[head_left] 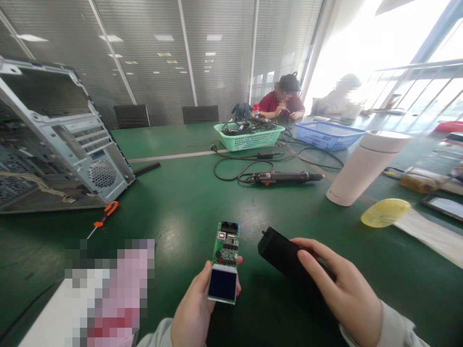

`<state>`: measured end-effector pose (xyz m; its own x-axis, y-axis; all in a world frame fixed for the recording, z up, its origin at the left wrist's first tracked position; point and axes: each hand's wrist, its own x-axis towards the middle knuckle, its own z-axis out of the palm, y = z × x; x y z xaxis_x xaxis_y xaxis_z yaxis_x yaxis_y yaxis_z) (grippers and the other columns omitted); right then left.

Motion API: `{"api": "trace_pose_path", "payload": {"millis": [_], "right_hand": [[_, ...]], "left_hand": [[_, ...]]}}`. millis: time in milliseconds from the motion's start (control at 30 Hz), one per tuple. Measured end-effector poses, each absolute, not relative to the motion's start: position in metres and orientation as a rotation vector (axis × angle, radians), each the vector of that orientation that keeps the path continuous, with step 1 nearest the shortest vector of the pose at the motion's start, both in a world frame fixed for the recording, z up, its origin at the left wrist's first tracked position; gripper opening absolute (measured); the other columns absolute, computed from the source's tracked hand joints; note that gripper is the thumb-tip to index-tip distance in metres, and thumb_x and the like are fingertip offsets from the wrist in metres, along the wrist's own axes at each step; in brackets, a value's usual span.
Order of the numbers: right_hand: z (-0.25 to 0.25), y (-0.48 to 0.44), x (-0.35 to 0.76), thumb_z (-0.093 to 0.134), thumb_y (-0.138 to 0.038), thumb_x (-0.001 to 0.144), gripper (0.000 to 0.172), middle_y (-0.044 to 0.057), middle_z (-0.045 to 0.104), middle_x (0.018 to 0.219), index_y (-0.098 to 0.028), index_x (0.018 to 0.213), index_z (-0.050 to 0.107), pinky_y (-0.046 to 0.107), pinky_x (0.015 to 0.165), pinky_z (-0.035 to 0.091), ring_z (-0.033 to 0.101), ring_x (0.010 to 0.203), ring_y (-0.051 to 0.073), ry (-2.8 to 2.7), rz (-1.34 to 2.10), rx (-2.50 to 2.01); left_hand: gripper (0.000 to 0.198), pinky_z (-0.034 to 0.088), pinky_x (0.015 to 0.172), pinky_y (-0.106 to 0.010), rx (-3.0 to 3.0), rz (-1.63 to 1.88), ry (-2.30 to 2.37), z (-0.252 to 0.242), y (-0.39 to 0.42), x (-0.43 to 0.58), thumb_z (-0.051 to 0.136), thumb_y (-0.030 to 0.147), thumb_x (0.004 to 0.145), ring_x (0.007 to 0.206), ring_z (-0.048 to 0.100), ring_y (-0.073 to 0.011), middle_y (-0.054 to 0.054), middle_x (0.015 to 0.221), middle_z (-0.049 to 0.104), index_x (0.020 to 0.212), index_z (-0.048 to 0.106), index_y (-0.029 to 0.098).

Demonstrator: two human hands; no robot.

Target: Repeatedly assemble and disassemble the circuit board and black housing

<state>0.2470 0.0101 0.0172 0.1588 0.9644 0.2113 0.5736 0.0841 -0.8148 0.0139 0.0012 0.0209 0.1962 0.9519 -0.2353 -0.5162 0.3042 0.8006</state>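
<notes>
In my left hand (197,301) is a green circuit board (228,248), gripped by its edges, with a small dark display screen (222,283) at its near end and black sockets at its far end. My right hand (338,279) grips a black oblong casing (284,253) from above and the right side, thumb and fingers around it. The casing tilts toward the upper left, a short stub on its far end. Its lower part is lost in shadow and behind the hand. Board and casing are apart, side by side above the green table (173,193).
An open metal computer case (83,140) stands at left, an orange-handled screwdriver (104,214) before it. Ahead lie a corded electric screwdriver (285,177), a green basket (249,140) of cables and a blue basket (329,137). A pale tumbler (367,166) stands right. Two people sit beyond.
</notes>
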Motion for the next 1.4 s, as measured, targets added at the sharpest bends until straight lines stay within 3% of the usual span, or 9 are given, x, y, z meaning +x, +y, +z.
{"api": "trace_pose_path", "payload": {"millis": [100,267,500,600,667,833,967,1200,1400], "right_hand": [[0.018,0.009,0.247,0.055,-0.071,0.079,0.056,0.008,0.071,0.104,-0.020,0.096,0.073,0.033,0.085,0.052,0.064,0.099,0.026,-1.171,0.958,-1.644],[0.025,0.010,0.237,0.065,-0.074,0.071,0.064,0.007,0.071,0.073,-0.015,0.093,0.073,0.024,0.060,0.048,0.064,0.062,0.015,-0.821,2.042,-1.082],[0.038,0.007,0.228,0.076,-0.060,0.070,0.050,0.004,0.072,0.081,-0.019,0.098,0.075,0.016,0.053,0.043,0.065,0.062,0.009,-0.581,2.188,-0.834],[0.040,0.006,0.228,0.070,-0.069,0.071,0.056,0.004,0.070,0.081,-0.019,0.095,0.073,0.018,0.053,0.043,0.063,0.063,0.011,-0.621,2.072,-0.976],[0.041,0.008,0.231,0.068,-0.070,0.073,0.057,0.005,0.070,0.087,-0.020,0.100,0.069,0.024,0.063,0.049,0.064,0.071,0.015,-0.759,1.846,-1.149],[0.045,0.025,0.259,0.065,-0.070,0.065,0.063,0.011,0.066,0.102,-0.022,0.105,0.059,0.044,0.085,0.050,0.061,0.100,0.030,-1.328,0.862,-1.593],[0.047,0.036,0.300,0.052,-0.070,0.065,0.062,0.013,0.065,0.104,-0.021,0.103,0.058,0.053,0.091,0.046,0.061,0.100,0.034,-1.530,0.275,-1.917],[0.032,0.038,0.375,0.038,-0.069,0.068,0.060,0.025,0.063,0.102,-0.018,0.096,0.052,0.056,0.085,0.046,0.062,0.096,0.044,-1.586,0.139,-2.336],[0.010,0.039,0.411,0.038,-0.071,0.070,0.056,0.020,0.064,0.095,-0.021,0.093,0.051,0.055,0.081,0.048,0.063,0.090,0.042,-1.584,0.111,-2.399]], "left_hand": [[0.051,0.046,0.063,-0.028,0.636,1.138,0.889,0.006,0.004,0.013,0.070,0.063,0.075,0.061,0.058,-0.0173,-0.002,0.062,0.069,0.093,0.081,0.016],[0.064,0.044,0.060,-0.029,0.612,1.137,0.954,-0.008,0.008,0.012,0.074,0.071,0.062,0.057,0.054,-0.0174,-0.003,0.057,0.068,0.088,0.082,0.014],[0.065,0.041,0.057,-0.027,0.614,1.125,0.931,-0.010,0.009,0.012,0.074,0.072,0.061,0.055,0.053,-0.0166,-0.003,0.056,0.069,0.093,0.082,0.016],[0.064,0.041,0.056,-0.027,0.627,1.128,0.904,-0.013,0.009,0.011,0.073,0.071,0.064,0.055,0.054,-0.0165,-0.004,0.057,0.070,0.095,0.082,0.016],[0.062,0.042,0.056,-0.027,0.639,1.129,0.883,-0.014,0.010,0.010,0.072,0.069,0.068,0.055,0.054,-0.0163,-0.004,0.058,0.070,0.096,0.081,0.015],[0.052,0.046,0.060,-0.028,0.659,1.123,0.849,-0.015,0.011,0.010,0.065,0.062,0.081,0.058,0.059,-0.0177,-0.004,0.061,0.071,0.097,0.080,0.014],[0.050,0.047,0.061,-0.029,0.670,1.142,0.835,-0.017,0.012,0.011,0.063,0.059,0.085,0.058,0.061,-0.0185,-0.004,0.064,0.072,0.100,0.079,0.015],[0.047,0.050,0.071,-0.034,0.674,1.182,0.800,-0.023,0.012,0.010,0.060,0.056,0.088,0.067,0.067,-0.0226,-0.006,0.070,0.075,0.104,0.077,0.015],[0.045,0.051,0.081,-0.038,0.669,1.193,0.765,-0.028,0.015,0.010,0.064,0.055,0.085,0.078,0.070,-0.0259,-0.007,0.072,0.076,0.100,0.078,0.015]]}}
